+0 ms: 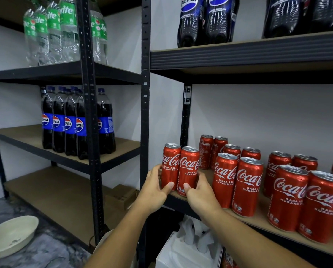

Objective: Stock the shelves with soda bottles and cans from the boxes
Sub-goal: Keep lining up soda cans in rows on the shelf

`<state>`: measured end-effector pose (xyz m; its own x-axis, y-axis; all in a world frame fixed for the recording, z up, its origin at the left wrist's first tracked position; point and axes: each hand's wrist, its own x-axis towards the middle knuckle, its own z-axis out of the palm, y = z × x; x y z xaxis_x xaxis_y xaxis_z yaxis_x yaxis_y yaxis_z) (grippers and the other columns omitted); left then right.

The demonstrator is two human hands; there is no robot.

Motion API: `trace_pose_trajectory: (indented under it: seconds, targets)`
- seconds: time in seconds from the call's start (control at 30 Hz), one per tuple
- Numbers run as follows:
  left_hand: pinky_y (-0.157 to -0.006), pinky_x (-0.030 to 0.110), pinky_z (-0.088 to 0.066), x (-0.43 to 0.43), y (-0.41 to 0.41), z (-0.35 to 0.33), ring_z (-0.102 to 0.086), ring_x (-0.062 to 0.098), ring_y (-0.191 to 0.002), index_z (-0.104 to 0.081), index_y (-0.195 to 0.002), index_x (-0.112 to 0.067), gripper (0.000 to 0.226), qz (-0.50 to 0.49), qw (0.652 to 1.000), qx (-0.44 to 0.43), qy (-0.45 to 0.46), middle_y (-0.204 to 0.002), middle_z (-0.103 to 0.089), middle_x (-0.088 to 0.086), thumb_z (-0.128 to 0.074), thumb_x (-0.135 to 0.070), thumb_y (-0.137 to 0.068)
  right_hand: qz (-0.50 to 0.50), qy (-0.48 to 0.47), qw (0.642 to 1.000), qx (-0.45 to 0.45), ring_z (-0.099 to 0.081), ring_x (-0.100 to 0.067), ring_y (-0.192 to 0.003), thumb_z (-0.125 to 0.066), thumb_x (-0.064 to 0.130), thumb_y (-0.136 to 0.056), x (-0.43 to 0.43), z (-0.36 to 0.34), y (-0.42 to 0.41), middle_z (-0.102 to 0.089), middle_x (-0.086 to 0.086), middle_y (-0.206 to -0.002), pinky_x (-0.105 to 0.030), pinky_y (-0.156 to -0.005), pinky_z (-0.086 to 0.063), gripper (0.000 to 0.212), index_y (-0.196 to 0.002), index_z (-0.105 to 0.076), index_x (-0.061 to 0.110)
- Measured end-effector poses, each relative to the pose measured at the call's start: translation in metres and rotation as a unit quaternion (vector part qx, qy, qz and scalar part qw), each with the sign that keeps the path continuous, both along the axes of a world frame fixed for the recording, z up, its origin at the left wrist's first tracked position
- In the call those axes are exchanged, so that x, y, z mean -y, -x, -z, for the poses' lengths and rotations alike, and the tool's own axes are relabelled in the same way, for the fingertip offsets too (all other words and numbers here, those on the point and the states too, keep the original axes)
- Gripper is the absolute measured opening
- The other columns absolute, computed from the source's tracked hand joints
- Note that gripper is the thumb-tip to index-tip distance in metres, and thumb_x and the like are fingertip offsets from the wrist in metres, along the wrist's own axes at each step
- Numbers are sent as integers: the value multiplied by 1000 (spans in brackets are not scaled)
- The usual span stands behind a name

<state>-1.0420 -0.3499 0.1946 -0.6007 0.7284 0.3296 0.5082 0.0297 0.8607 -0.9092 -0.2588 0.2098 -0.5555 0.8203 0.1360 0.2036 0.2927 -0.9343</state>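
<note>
Grips left can [170, 163] in left hand [156, 187], right can [190, 167] in right hand [199, 192], both upright, touching, just beyond the palms, at the near left corner of the shelf [260, 219].

Soft, rather dim light falls from overhead, leaving the white wall [258, 113] grey, the lids of the Coca-Cola cans [249, 186] bright and the space under the can shelf [260, 222] in deep shadow. Thin streaks of glare run down the dark Pepsi bottles [220, 22] on the top shelf. The wide lens bows the black uprights [145, 93] and the shelf edges, and cans at the shelf's right end look stretched and slightly blurred, while those at its left end are sharp.
</note>
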Motion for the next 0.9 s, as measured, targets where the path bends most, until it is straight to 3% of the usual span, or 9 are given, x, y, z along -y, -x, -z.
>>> trace_pose_trajectory:
  seconds: [0.23, 0.5, 0.7, 0.9]
  targets:
    - [-106, 35, -47, -5, -5, 5, -48, 4, -125, -25, -145, -41, 73, -24, 1000, -9, -11, -144, -45, -16, -73, -44, -89, 8, -2, 1000, 6, -51, -20, -135, -65, 26, -99, -1, 1, 3, -53, 5, -143, -52, -114, -42, 60, -149, -33, 30]
    - [-112, 40, -46, -1, -7, 6, -48, 12, -136, -26, -144, -42, 60, -22, 1000, -3, -15, -148, -47, -8, -63, -29, -100, 10, -2, 1000, 0, -52, -21, -134, -65, 22, -98, -3, 2, 3, -54, 3, -142, -51, -113, -42, 58, -147, -35, 27]
    - [-110, 36, -43, -1, -9, 6, -41, 2, -129, -23, -151, -36, 60, -17, 1000, 3, -18, -149, -42, -10, -57, -25, -103, 15, -9, 1000, 10, -51, -21, -135, -65, 26, -98, -3, 2, 4, -53, 3, -144, -52, -113, -42, 59, -148, -34, 28]
    - [-112, 35, -40, 2, -7, 1, -39, 2, -130, -20, -157, -30, 60, -8, 1000, -2, 0, -153, -41, -5, -52, -24, -106, 19, -12, 999, 25, -50, -22, -136, -66, 29, -98, -4, 2, 4, -52, 3, -145, -51, -114, -42, 60, -149, -33, 27]
